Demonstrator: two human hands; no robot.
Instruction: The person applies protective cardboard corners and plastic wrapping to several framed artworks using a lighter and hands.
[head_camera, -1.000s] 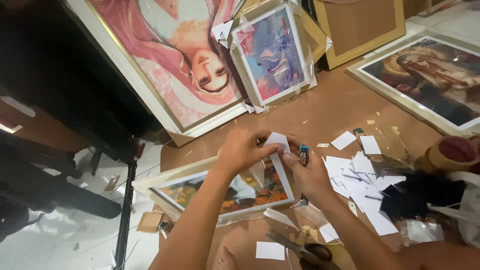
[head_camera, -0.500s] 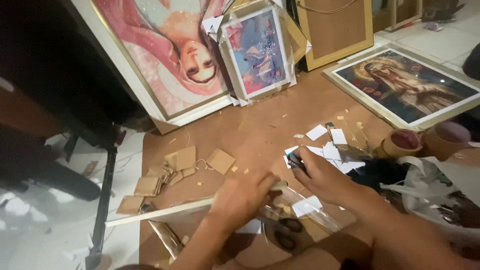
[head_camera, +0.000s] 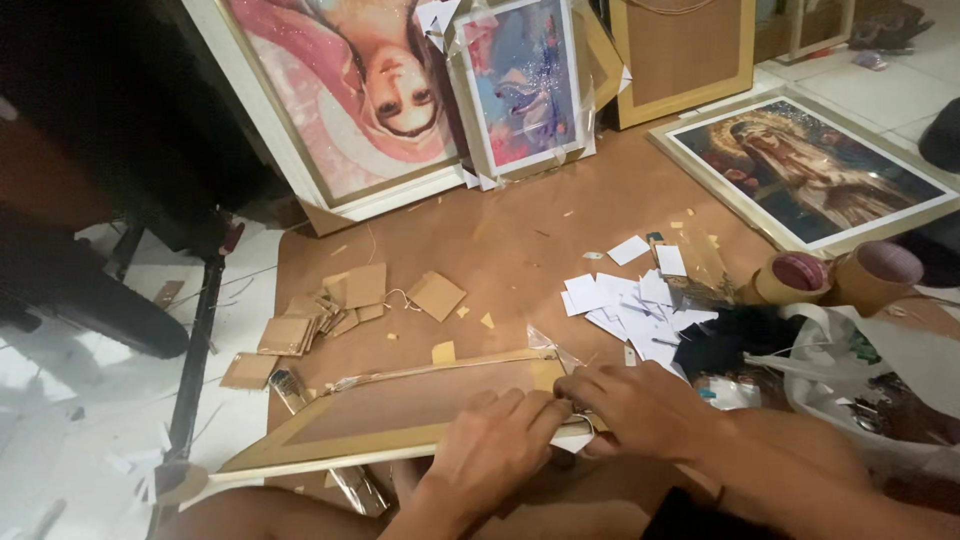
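Though broad, picture frame (head_camera: 400, 415) looks light and stiff: thin pale-gold moulding round a brown backing board, lying face down and tilted across the near middle of the brown sheet. Probably fragile if glazed, so best taken by the moulding along two edges, never by the middle of the backing. Both hands down on the right end of the near rail, fingertips almost meeting: left hand (head_camera: 495, 440) flat with fingers spread over rail and backing, right hand (head_camera: 640, 408) pinching at the corner, where clear plastic wrap (head_camera: 548, 342) crinkles. Whether anything small sits in that pinch, cannot tell. Left and farther off, cardboard squares (head_camera: 350, 300) in a loose heap. Right, scattered white paper slips (head_camera: 625, 295), then two tape rolls (head_camera: 800, 275). Along the far side, leaning framed portraits (head_camera: 440, 90) and a dark framed picture (head_camera: 810, 165) lying flat.
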